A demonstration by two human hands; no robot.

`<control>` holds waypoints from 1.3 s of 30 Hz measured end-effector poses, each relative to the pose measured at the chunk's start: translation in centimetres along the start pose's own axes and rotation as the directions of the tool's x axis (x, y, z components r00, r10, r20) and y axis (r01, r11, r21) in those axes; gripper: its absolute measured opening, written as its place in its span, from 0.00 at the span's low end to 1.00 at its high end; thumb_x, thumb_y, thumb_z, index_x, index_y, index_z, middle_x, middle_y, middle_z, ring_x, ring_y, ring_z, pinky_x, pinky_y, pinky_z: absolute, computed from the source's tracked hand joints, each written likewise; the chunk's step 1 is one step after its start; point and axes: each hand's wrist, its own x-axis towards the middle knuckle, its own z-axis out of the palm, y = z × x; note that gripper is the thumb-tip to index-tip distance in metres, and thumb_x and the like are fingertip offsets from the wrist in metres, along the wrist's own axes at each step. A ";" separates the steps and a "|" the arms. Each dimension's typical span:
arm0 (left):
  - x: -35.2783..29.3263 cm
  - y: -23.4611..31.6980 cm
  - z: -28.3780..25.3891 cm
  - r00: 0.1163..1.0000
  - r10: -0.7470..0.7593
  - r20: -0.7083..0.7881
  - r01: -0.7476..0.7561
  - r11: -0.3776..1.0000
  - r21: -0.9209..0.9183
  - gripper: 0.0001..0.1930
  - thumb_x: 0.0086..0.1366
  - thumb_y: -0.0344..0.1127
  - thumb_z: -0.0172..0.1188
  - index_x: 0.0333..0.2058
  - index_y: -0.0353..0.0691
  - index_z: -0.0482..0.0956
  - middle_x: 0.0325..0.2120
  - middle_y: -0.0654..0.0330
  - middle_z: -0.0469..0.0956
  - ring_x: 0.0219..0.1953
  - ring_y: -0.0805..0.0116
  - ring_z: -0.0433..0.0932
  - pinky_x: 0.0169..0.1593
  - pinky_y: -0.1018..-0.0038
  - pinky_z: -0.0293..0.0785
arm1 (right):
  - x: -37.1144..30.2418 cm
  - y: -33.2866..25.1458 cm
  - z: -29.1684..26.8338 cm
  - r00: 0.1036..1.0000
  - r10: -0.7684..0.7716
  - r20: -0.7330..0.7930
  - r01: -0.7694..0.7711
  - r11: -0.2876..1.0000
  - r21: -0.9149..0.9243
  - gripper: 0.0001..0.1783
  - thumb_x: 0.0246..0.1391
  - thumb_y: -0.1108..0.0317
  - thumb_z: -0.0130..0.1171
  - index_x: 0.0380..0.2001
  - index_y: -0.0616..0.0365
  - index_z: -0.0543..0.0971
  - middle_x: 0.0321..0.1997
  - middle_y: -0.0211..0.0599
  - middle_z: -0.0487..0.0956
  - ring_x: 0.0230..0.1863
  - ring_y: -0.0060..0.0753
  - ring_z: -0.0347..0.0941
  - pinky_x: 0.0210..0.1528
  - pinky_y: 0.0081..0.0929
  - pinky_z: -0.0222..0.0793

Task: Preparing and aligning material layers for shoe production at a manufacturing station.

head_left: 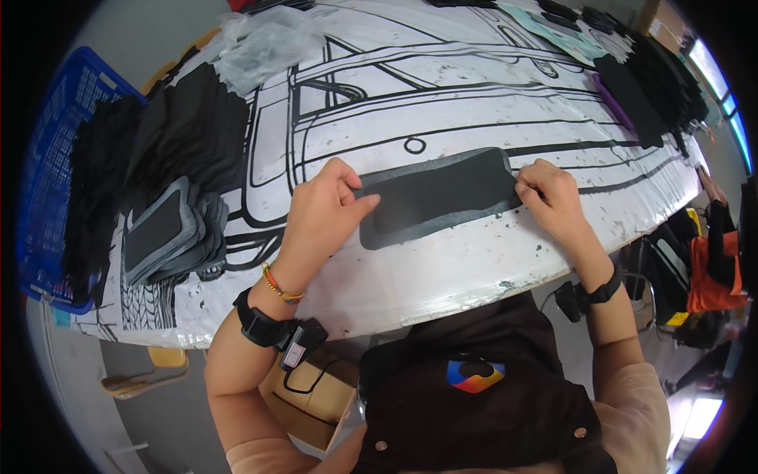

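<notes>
Aligning, apparently: the left hand [325, 207] and right hand [553, 201] are pinching opposite ends of the dark cloth [442, 195], which is lying on the tabletop [426, 276]; the next move is seemingly calling for level edges.

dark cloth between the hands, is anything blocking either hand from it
Nothing visible: the left hand is at the left end of the dark cloth, the right hand at its right end. The small stack lies off to the left.
</notes>
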 end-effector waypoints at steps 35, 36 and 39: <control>-0.2 1.7 -0.4 0.783 0.593 0.188 -0.620 0.768 0.158 0.13 0.53 0.25 0.67 0.39 0.37 0.83 0.37 0.56 0.80 0.42 0.60 0.77 0.46 0.71 0.72 | -0.2 -0.1 0.0 0.991 0.088 -0.098 -0.053 0.948 0.315 0.11 0.52 0.74 0.51 0.39 0.54 0.76 0.29 0.34 0.76 0.33 0.34 0.78 0.36 0.30 0.72; -0.1 1.7 -0.2 0.785 0.597 0.162 -0.618 0.770 0.158 0.13 0.50 0.27 0.70 0.37 0.37 0.83 0.36 0.57 0.80 0.40 0.59 0.77 0.42 0.70 0.73 | -0.2 0.0 0.0 0.991 0.092 -0.100 -0.055 0.946 0.321 0.11 0.52 0.74 0.51 0.39 0.54 0.76 0.29 0.34 0.76 0.33 0.34 0.78 0.36 0.30 0.72; -0.6 2.4 -0.9 0.849 0.515 0.119 -0.528 0.833 0.167 0.11 0.49 0.29 0.71 0.33 0.38 0.81 0.32 0.58 0.79 0.37 0.57 0.77 0.41 0.68 0.72 | -0.1 0.3 0.2 0.995 0.058 -0.079 -0.033 0.956 0.290 0.11 0.52 0.74 0.51 0.40 0.54 0.75 0.29 0.36 0.77 0.33 0.35 0.78 0.35 0.30 0.72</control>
